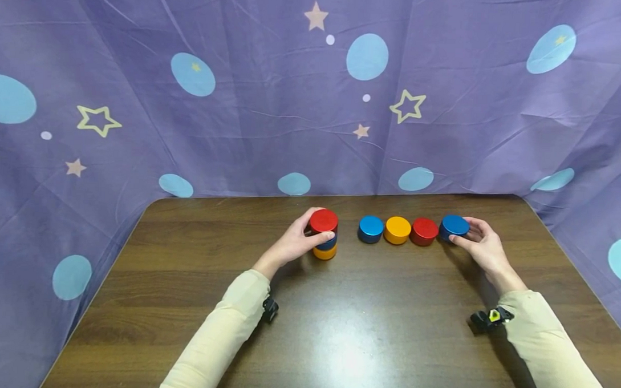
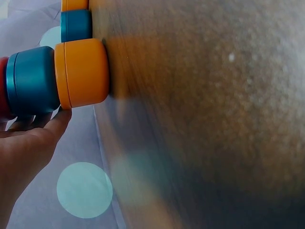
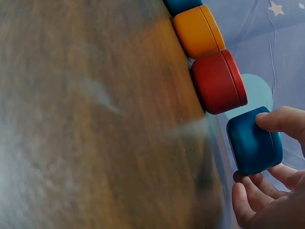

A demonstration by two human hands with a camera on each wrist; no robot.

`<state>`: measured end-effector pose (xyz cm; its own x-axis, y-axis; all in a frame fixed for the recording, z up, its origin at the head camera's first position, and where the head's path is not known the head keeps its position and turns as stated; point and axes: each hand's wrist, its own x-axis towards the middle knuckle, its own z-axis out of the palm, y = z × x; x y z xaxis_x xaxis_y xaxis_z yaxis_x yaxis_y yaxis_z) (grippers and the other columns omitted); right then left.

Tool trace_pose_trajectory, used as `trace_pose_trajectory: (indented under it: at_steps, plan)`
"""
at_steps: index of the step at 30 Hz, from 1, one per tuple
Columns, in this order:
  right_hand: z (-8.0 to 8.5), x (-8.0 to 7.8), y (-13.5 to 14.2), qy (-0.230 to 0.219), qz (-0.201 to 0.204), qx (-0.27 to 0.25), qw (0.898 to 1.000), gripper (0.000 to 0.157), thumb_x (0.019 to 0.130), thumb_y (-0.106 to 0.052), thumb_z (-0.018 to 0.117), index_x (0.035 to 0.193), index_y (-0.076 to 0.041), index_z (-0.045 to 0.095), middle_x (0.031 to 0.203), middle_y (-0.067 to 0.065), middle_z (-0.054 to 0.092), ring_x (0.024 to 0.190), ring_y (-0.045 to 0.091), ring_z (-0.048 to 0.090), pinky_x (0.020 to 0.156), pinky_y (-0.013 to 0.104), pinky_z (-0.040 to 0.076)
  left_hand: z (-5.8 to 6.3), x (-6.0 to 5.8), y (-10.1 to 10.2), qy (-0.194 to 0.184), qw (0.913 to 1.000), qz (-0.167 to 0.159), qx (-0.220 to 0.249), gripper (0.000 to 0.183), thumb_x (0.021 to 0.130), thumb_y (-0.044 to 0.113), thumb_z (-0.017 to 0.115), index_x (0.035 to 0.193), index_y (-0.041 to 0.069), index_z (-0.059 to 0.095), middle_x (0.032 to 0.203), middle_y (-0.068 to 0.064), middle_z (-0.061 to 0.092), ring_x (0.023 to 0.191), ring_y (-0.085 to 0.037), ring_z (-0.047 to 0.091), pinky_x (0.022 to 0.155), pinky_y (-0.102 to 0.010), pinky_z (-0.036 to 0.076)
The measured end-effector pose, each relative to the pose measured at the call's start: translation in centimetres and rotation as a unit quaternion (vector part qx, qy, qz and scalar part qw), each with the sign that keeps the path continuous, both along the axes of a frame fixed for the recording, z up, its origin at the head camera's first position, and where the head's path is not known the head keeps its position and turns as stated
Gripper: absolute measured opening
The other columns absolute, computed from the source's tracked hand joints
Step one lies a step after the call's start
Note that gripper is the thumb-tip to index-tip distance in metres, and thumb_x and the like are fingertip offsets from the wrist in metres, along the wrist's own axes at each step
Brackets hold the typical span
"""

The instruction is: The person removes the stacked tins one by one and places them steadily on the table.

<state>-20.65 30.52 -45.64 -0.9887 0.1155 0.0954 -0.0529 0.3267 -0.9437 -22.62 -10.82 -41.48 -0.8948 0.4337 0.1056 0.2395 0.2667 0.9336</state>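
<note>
My left hand (image 1: 294, 239) grips a stack of round lidded tins from the side. A red tin (image 1: 324, 220) is on top, a dark blue tin (image 2: 34, 81) in the middle, and an orange tin (image 2: 85, 74) at the bottom, at the table surface. On the right, my right hand (image 1: 485, 251) pinches another blue tin (image 3: 253, 140) between thumb and fingers. That tin appears slightly raised off the table, beside the right end of a row. The row holds a blue tin (image 1: 371, 229), a yellow-orange tin (image 1: 397, 230) and a red tin (image 3: 218, 82).
The brown wooden table (image 1: 337, 315) has a glare spot near its front. A purple curtain (image 1: 272, 101) with stars and dots hangs behind and along the sides. Dark cameras (image 1: 483, 321) are worn at both wrists.
</note>
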Motion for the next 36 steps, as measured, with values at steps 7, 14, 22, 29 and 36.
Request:
trace_pose_trajectory:
  at_steps: [7, 14, 22, 29, 36]
  plan:
    - [-0.2, 0.0, 0.0, 0.000, 0.003, 0.010, 1.000, 0.055, 0.087, -0.006, 0.071, 0.130, 0.010, 0.041, 0.100, -0.017, 0.052, 0.090, -0.011, 0.051, 0.077, 0.010, 0.041, 0.0, -0.1, 0.0, 0.002, 1.0000, 0.001, -0.004, 0.050, 0.089, 0.015, 0.070, 0.134, 0.009, 0.048, 0.121, -0.008, 0.058, 0.112, -0.021, 0.054, 0.098, -0.037, 0.043]
    - [-0.5, -0.2, 0.1, -0.012, 0.011, 0.046, 0.999, 0.058, 0.087, -0.004, 0.069, 0.134, 0.012, 0.038, 0.119, 0.018, 0.055, 0.092, -0.010, 0.046, 0.077, 0.009, 0.039, 0.0, -0.1, 0.0, -0.002, 1.0000, 0.001, -0.001, 0.050, 0.089, 0.014, 0.070, 0.134, 0.009, 0.048, 0.121, -0.009, 0.058, 0.112, -0.021, 0.054, 0.098, -0.037, 0.043]
    - [-0.6, -0.3, 0.1, -0.022, 0.026, 0.055, 0.998, 0.059, 0.087, -0.001, 0.068, 0.135, 0.013, 0.035, 0.130, 0.034, 0.045, 0.095, -0.006, 0.044, 0.078, 0.008, 0.038, -0.1, -0.1, 0.0, -0.002, 1.0000, 0.001, 0.002, 0.051, 0.088, 0.014, 0.071, 0.134, 0.008, 0.048, 0.122, -0.009, 0.057, 0.112, -0.022, 0.054, 0.098, -0.038, 0.043]
    - [-0.8, -0.3, 0.2, -0.023, 0.031, 0.051, 0.998, 0.060, 0.087, -0.001, 0.067, 0.135, 0.014, 0.034, 0.130, 0.035, 0.044, 0.093, -0.008, 0.043, 0.079, 0.007, 0.039, -0.1, -0.1, 0.0, 0.001, 1.0000, -0.001, 0.006, 0.050, 0.088, 0.014, 0.071, 0.133, 0.009, 0.049, 0.122, -0.009, 0.057, 0.113, -0.021, 0.054, 0.099, -0.038, 0.042]
    - [-1.3, -0.3, 0.3, -0.005, 0.034, 0.034, 0.999, 0.058, 0.086, 0.004, 0.066, 0.134, 0.015, 0.035, 0.128, 0.034, 0.044, 0.093, -0.011, 0.044, 0.080, 0.007, 0.040, -0.2, -0.1, 0.0, 0.005, 1.0000, -0.002, 0.007, 0.048, 0.089, 0.014, 0.071, 0.132, 0.008, 0.050, 0.121, -0.008, 0.057, 0.112, -0.021, 0.054, 0.099, -0.038, 0.042]
